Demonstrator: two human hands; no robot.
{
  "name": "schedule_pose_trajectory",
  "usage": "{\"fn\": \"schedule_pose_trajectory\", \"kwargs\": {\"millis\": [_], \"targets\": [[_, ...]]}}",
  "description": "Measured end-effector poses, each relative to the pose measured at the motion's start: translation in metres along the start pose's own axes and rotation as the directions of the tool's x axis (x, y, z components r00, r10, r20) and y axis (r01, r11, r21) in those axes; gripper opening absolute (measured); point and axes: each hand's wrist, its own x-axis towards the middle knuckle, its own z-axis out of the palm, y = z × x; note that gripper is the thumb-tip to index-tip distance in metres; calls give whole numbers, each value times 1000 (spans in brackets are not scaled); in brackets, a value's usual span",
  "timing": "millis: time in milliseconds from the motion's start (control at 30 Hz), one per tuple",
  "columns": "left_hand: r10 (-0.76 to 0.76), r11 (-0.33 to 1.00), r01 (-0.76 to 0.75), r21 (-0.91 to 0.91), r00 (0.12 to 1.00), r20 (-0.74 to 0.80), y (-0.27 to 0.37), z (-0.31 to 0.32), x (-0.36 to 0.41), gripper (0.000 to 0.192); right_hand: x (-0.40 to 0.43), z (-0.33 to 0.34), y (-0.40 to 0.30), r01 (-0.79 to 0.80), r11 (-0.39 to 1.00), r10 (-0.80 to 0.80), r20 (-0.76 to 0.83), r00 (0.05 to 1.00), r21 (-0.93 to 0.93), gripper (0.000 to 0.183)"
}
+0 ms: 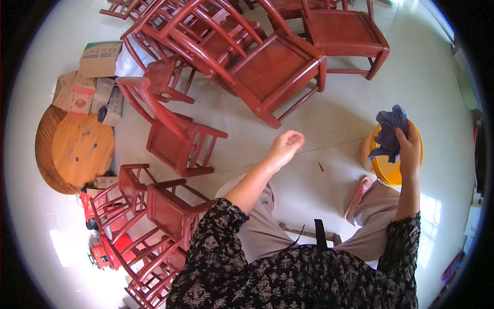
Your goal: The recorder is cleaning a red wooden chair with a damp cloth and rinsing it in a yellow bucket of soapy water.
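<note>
My right hand [410,148] grips a crumpled dark blue-grey cloth [389,133] above a yellow bucket [390,172] on the floor. The cloth hides part of the bucket's inside. Over the floor in the middle, my left hand [286,146] is held with its fingers curled in, and nothing shows in it. Ahead of that hand is the nearest red wooden chair [276,71], its seat facing up and its front corner close by. Another small red chair [170,145] stands to the left.
Several more red chairs crowd the top and lower left, some stacked. Two round wooden boards [83,148] and cardboard boxes [101,58] lie at the left. Close to my legs are a pink shoe [359,195] and a wooden stool [308,233]. A small dark scrap [320,166] lies on the tiles.
</note>
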Motion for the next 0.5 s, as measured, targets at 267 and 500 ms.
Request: {"fn": "schedule_pose_trajectory", "kwargs": {"millis": [267, 500], "targets": [[-57, 993, 74, -93, 983, 174, -5, 25, -20, 23, 56, -30, 48, -59, 974, 2, -250, 968, -220, 45], [-27, 999, 38, -32, 959, 281, 11, 64, 7, 23, 78, -82, 85, -387, 852, 406, -23, 914, -353, 46]]}}
